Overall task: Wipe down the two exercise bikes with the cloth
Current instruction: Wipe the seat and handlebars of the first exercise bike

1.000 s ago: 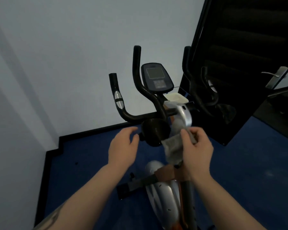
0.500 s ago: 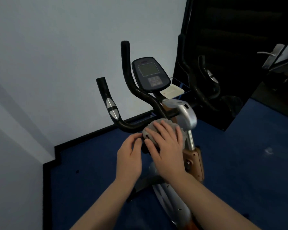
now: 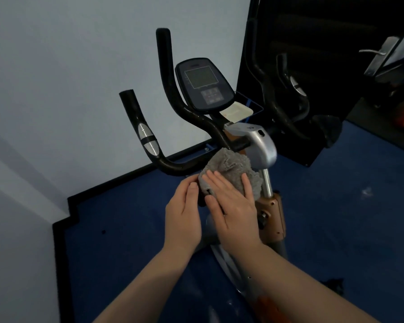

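Observation:
An exercise bike with black handlebars (image 3: 168,122) and a grey console (image 3: 203,83) stands in front of me on blue carpet. A grey cloth (image 3: 229,166) is draped over the round black knob below the handlebar clamp. My right hand (image 3: 231,206) lies flat on the cloth, fingers spread, pressing it against the knob. Beside it, my left hand (image 3: 183,215) cups the knob's left side, thumb touching the cloth's edge. The knob is almost wholly hidden. The silver stem cover (image 3: 259,143) and orange frame piece (image 3: 273,217) show to the right.
A white wall (image 3: 68,89) with black skirting closes the left and back. A dark panel (image 3: 313,43) stands at the right, with a door handle (image 3: 380,54) beyond. Blue carpet (image 3: 336,217) spreads to the right. Only one bike is in view.
My right hand brought the cloth from hanging beside the stem up onto the knob and flattened over it. My left hand closed in against the knob. The view came closer.

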